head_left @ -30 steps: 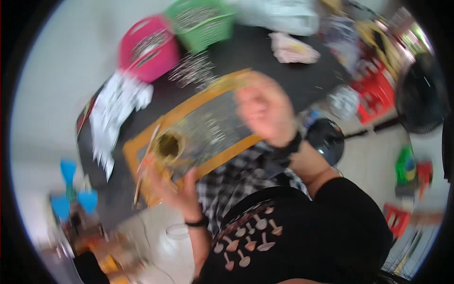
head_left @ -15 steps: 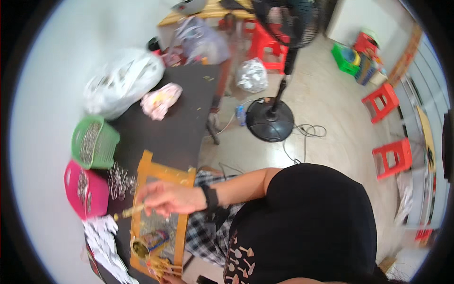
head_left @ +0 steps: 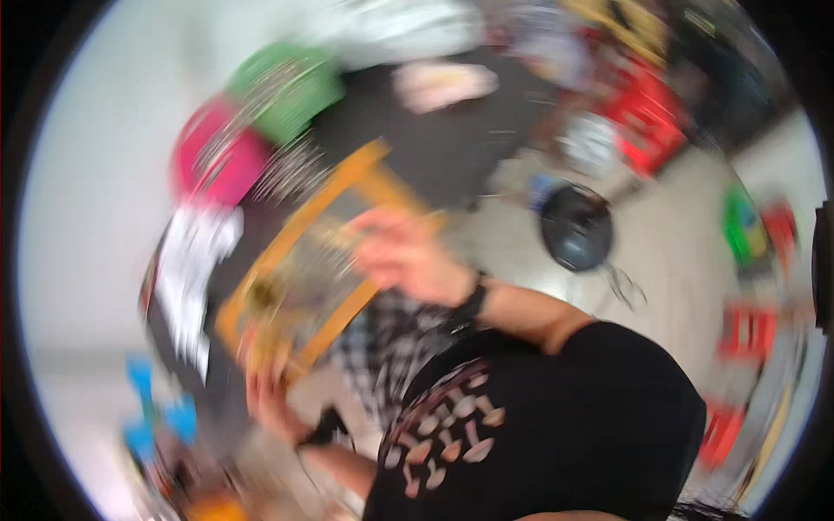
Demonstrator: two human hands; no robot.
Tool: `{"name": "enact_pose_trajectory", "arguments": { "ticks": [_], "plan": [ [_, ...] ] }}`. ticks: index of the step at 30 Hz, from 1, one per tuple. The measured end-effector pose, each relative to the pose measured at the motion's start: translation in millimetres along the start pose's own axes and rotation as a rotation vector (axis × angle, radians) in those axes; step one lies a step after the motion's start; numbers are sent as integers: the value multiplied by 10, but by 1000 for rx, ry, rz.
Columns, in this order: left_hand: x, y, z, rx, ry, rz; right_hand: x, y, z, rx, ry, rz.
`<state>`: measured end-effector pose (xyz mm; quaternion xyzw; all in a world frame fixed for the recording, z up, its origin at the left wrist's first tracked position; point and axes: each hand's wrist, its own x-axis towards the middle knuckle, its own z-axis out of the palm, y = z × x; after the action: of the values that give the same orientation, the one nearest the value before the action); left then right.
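Observation:
The whole view is smeared by motion. My right hand (head_left: 408,260), with a black band at its wrist, is pinched over a wooden-taped board (head_left: 369,156). A thin yellowish stick (head_left: 333,234) juts from its fingertips; its kind cannot be made out. At the board's near left end, my left hand (head_left: 268,395) is closed around a bunch of yellowish pieces (head_left: 268,352), too blurred to name. Just beyond that hand stands a small round open container (head_left: 263,293) with dark yellow-green contents. The board's grey middle lies between both hands.
A pink basket (head_left: 217,161) and a green basket (head_left: 300,91) hold metal pieces, with loose metal rings (head_left: 295,169) beside them. White gloves or cloth (head_left: 195,269) lie at the table's left edge. A crumpled pink bag (head_left: 443,85) is farther back. Right, a fan base (head_left: 576,227) stands on the floor.
The view has swung, shifting the table and baskets up and right. My left hand and forearm have come into fuller view. My right hand, still pinching the stick, has drawn back over the board.

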<state>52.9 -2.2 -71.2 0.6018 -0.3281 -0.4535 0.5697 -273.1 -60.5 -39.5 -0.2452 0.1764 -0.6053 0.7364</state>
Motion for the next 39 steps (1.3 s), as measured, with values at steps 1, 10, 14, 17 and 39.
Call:
{"name": "enact_pose_trajectory", "arguments": {
  "ticks": [1,10,14,17,39],
  "plan": [
    [-84,-9,31,-38,107,26,-26,-2,80,-46,29,-58],
    [-96,31,-131,-253,232,40,-144,31,-28,-299,-328,44],
    [-41,108,-105,-256,260,-2,-85,-4,-7,-392,-370,33],
    [16,131,-167,-291,220,-21,-44,-7,-7,-529,-499,65],
    [-390,416,-832,-658,217,185,53,1439,594,-1619,-440,-390]
  ]
}}
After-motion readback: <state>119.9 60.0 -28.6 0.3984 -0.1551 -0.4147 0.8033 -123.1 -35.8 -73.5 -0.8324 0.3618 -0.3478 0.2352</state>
